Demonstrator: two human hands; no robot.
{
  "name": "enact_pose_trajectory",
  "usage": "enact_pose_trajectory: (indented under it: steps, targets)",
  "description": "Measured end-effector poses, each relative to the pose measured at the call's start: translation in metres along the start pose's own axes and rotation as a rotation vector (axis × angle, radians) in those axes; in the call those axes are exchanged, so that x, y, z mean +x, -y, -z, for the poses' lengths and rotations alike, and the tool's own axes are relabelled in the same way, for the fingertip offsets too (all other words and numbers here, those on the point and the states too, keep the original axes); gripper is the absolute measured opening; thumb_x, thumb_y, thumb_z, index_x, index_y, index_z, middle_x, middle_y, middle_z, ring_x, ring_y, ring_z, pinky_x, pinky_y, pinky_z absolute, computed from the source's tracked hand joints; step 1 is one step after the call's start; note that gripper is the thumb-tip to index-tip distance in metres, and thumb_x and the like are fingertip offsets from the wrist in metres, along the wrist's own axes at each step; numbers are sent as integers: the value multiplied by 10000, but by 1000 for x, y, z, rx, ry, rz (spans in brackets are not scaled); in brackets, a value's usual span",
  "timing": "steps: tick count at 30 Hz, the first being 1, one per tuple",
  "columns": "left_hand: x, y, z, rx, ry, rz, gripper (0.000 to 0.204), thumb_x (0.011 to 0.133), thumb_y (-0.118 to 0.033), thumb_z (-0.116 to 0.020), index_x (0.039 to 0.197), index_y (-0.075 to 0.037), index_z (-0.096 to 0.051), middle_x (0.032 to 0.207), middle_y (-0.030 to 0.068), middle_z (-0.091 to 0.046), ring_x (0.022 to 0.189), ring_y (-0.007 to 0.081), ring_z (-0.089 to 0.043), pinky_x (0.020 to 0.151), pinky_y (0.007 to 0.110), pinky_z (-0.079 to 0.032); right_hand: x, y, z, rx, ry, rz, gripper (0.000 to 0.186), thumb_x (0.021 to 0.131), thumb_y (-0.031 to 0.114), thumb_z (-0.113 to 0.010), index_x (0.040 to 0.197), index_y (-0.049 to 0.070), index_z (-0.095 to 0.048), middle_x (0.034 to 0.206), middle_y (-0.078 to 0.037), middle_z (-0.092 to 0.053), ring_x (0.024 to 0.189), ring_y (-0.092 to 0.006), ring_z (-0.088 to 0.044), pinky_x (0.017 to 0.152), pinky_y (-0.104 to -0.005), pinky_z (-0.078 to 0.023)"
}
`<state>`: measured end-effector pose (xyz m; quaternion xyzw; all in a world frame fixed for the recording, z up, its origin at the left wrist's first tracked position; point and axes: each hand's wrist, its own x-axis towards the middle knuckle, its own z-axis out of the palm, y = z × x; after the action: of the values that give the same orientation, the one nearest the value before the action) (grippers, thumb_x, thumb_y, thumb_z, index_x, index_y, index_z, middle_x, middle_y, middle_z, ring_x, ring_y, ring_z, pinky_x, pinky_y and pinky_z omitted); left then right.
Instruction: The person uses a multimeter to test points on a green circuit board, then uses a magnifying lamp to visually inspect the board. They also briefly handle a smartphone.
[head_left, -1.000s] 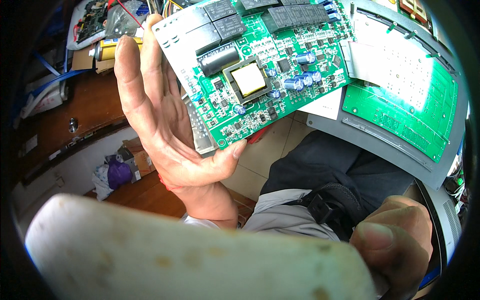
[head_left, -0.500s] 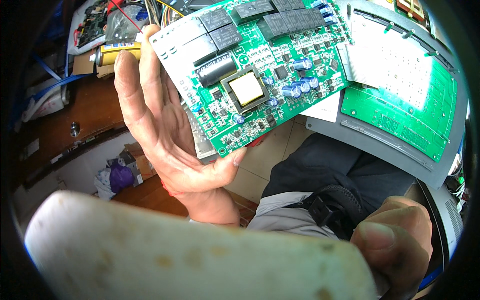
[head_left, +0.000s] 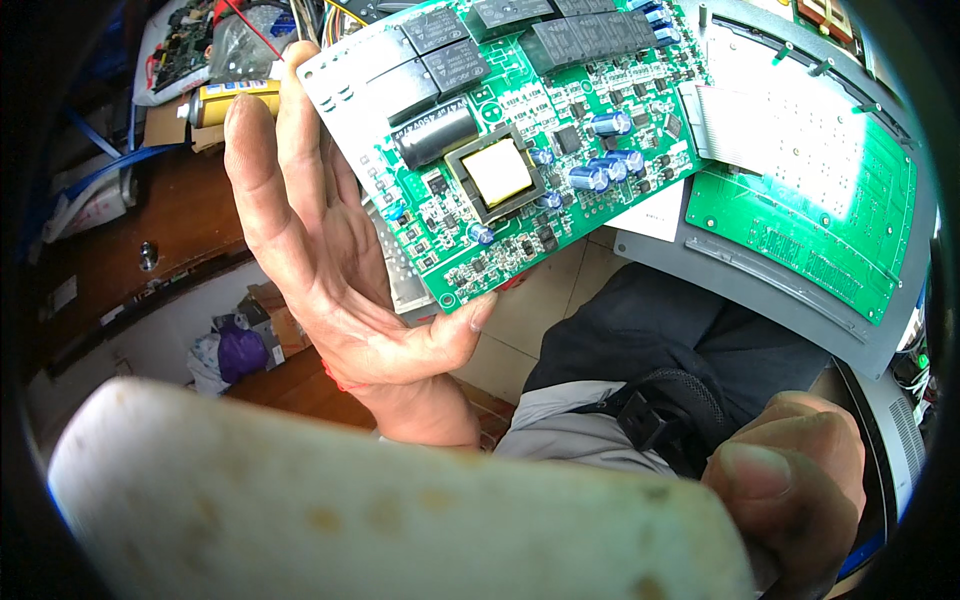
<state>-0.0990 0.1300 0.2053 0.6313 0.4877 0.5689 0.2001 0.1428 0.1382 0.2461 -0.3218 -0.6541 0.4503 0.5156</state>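
Note:
My left hand [head_left: 335, 285] supports a green circuit board [head_left: 515, 245] by its lower-left edge, thumb at the near corner and fingers spread behind it. The board is tilted toward me and carries black relays, a black cylindrical capacitor [head_left: 437, 137], small blue capacitors and a yellow-topped transformer [head_left: 498, 172]. A grey ribbon cable [head_left: 735, 122] links it to a second green board [head_left: 790, 240] mounted on a dark grey panel [head_left: 690, 262]. At lower right my right hand [head_left: 800, 475] is closed around the end of a pale, stained, flat object [head_left: 380, 500] close to the camera, kind unclear.
Beyond my left fingers lie a yellow spray can [head_left: 235, 103], wires and other circuit boards [head_left: 185, 50]. A brown wooden surface [head_left: 185, 215] runs along the left, with a purple bag [head_left: 241, 350] below. A grey-framed device [head_left: 890, 430] stands at right.
The circuit board has shifted very slightly to the right, and my left fingertips slightly up and left. My right hand and the pale object stay put.

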Motion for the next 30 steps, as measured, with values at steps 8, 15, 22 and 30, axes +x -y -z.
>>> enact_pose_trajectory:
  steps: [8,15,22,30]
  targets:
    - [2,1,5,6,28,-8,1420,635,-153,-938,1714,-98,-16,1672,409,-209,1547,464,-352,1237,557,-370,-13,0,3,-31,34,-8,513,842,227,-862,1236,-46,-680,869,-143,-729,636,-179,-653,585,-278,-500]
    - [1,0,4,7,16,-1,1417,636,-153,-936,1711,-85,-16,1671,408,-216,1544,463,-359,1239,551,-370,-24,-6,-7,-4,-47,0,476,838,225,-863,1196,-42,-697,862,-145,-739,626,-175,-654,570,-276,-492]
    - [3,-2,4,-1,7,7,1417,639,-173,-946,1707,-70,-20,1673,395,-228,1543,461,-361,1241,549,-372,-21,-7,-5,50,-92,49,480,827,219,-868,1191,-44,-698,855,-146,-743,612,-171,-651,556,-272,-488]
    - [3,-2,5,11,12,9,1412,643,-201,-948,1704,-62,-27,1669,389,-247,1534,460,-376,1231,547,-393,-14,-4,-9,26,-118,78,513,806,205,-879,1197,-67,-689,866,-157,-748,603,-170,-653,540,-266,-486]
